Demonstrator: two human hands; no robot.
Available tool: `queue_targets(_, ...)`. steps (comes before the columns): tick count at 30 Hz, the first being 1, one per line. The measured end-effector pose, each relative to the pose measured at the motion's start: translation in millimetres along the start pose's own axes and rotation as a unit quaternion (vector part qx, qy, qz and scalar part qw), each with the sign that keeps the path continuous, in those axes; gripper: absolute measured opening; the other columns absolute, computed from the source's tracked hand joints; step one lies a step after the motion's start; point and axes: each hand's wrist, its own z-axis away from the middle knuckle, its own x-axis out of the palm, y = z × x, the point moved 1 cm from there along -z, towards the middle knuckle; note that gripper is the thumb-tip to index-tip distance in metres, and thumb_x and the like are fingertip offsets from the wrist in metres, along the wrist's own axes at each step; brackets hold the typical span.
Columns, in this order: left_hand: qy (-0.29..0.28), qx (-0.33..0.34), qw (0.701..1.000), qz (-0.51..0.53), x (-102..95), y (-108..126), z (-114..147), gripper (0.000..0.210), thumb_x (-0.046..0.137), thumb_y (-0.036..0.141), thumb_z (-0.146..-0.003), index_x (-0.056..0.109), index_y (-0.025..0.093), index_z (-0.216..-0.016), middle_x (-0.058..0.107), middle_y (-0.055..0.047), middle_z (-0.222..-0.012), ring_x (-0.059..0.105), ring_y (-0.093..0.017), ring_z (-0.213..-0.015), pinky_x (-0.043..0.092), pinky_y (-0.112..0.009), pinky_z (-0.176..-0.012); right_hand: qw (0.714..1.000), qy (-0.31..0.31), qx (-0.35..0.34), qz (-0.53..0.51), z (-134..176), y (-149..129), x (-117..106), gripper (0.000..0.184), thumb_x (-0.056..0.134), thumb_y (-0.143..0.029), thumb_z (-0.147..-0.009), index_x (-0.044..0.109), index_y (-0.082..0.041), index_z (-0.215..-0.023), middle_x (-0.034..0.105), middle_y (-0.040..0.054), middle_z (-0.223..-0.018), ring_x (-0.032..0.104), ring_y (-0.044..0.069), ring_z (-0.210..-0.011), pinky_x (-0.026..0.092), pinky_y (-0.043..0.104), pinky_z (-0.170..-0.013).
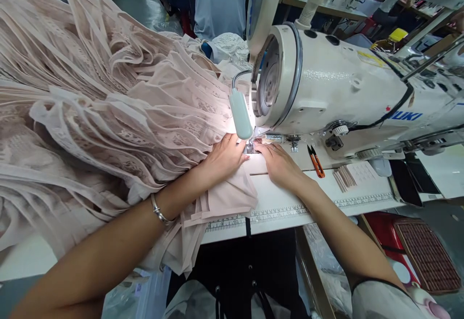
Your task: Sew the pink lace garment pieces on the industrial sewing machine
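Note:
A large heap of pale pink garments (170, 96) with lace panels covers the left side of the sewing machine (322, 82). My left hand (225, 157) is closed on the near edge of this fabric, just left of the presser foot (250, 146). Some of its fingertips are hidden by the pile and the glare. On the other side of the foot, my right hand (278, 164) has its fingers bent and pressed together, close to the metal. What lies under those fingertips is too small to make out. A pale green lamp (241, 115) lights the spot from above.
Orange thread snips (316, 162) lie right of my right hand, near a stack of small fabric strips (343, 179) and a dark phone (404, 181). A printed ruler (279, 213) runs along the table's front edge. A red stool (389, 232) stands at lower right.

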Motion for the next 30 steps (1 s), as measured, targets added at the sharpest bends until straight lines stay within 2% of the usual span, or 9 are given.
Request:
queue_targets(3,0.051,0.059,0.994,-0.072,1.1,5,3,0.016,0.050,0.019,-0.099,0.065,0.013,-0.100,0.067,-0.016,-0.103,0.062,-0.031,-0.101,0.049,-0.043,-0.084,1.000,0.009,0.027,0.006,-1,0,3,0.054,0.034,-0.008,-0.089,0.054,-0.020,-0.138,0.062,0.0127,-0.140,0.057,0.028,-0.126,0.049,0.048,-0.101)
queue_targets(6,0.068,0.112,0.985,-0.113,1.7,9,5,0.035,0.034,0.004,-0.096,0.064,0.017,-0.082,0.065,-0.011,-0.081,0.060,-0.026,-0.080,0.047,-0.041,-0.077,0.997,0.020,0.056,0.039,-7,1,7,0.049,0.040,-0.010,-0.088,0.057,-0.020,-0.133,0.070,0.0139,-0.123,0.063,0.031,-0.107,0.052,0.046,-0.089)
queue_targets(9,0.074,0.082,0.989,-0.097,2.0,9,3,0.034,0.033,0.006,-0.097,0.062,0.016,-0.083,0.064,-0.012,-0.080,0.060,-0.026,-0.078,0.047,-0.042,-0.078,0.995,0.043,0.061,0.062,-13,5,7,0.035,0.044,-0.015,-0.091,0.065,-0.021,-0.119,0.072,0.0129,-0.103,0.064,0.029,-0.090,0.050,0.042,-0.081)
queue_targets(12,0.076,0.023,0.996,-0.026,2.9,6,-2,0.014,0.047,0.019,-0.097,0.060,0.015,-0.097,0.068,-0.013,-0.091,0.063,-0.030,-0.092,0.046,-0.047,-0.091,0.995,0.052,0.047,0.066,-14,7,3,0.028,0.041,-0.014,-0.093,0.067,-0.021,-0.102,0.071,0.0111,-0.094,0.063,0.028,-0.084,0.049,0.041,-0.079)
queue_targets(15,0.068,0.003,0.997,0.030,3.9,3,-6,0.014,0.050,0.020,-0.093,0.057,0.016,-0.104,0.070,-0.011,-0.096,0.064,-0.030,-0.103,0.043,-0.050,-0.102,0.997,0.036,0.019,0.069,-10,6,-2,0.029,0.039,-0.012,-0.093,0.065,-0.023,-0.096,0.070,0.0078,-0.088,0.060,0.026,-0.079,0.048,0.040,-0.074)
queue_targets(18,0.046,0.003,0.998,0.044,4.2,1,-7,0.015,0.047,0.014,-0.088,0.057,0.017,-0.100,0.071,-0.012,-0.095,0.064,-0.030,-0.103,0.043,-0.050,-0.102,0.995,0.061,0.011,0.084,-5,2,-4,0.032,0.039,-0.011,-0.093,0.067,-0.023,-0.106,0.070,0.0087,-0.090,0.060,0.026,-0.078,0.048,0.040,-0.073)
queue_targets(22,0.029,-0.003,0.999,0.044,4.9,1,-6,0.016,0.045,0.014,-0.088,0.056,0.016,-0.099,0.071,-0.012,-0.094,0.065,-0.031,-0.103,0.043,-0.050,-0.101,0.991,0.087,0.006,0.099,0,-2,0,0.037,0.042,-0.011,-0.092,0.068,-0.021,-0.116,0.071,0.0122,-0.104,0.061,0.028,-0.085,0.050,0.043,-0.077)
queue_targets(26,0.031,0.006,0.998,0.050,5.5,2,-5,0.018,0.042,0.015,-0.090,0.055,0.016,-0.102,0.072,-0.012,-0.096,0.065,-0.031,-0.104,0.039,-0.052,-0.105,0.993,0.071,-0.007,0.099,2,-1,-1,0.045,0.041,-0.007,-0.089,0.069,-0.023,-0.121,0.071,0.0109,-0.119,0.063,0.027,-0.095,0.053,0.042,-0.082)
queue_targets(30,0.008,-0.007,0.999,0.036,2.0,3,-6,0.017,0.042,0.014,-0.089,0.055,0.015,-0.100,0.070,-0.013,-0.095,0.065,-0.030,-0.103,0.040,-0.048,-0.105,0.995,0.037,0.011,0.091,3,-2,-5,0.052,0.040,-0.004,-0.087,0.067,-0.022,-0.128,0.069,0.0094,-0.128,0.064,0.027,-0.103,0.052,0.043,-0.089)
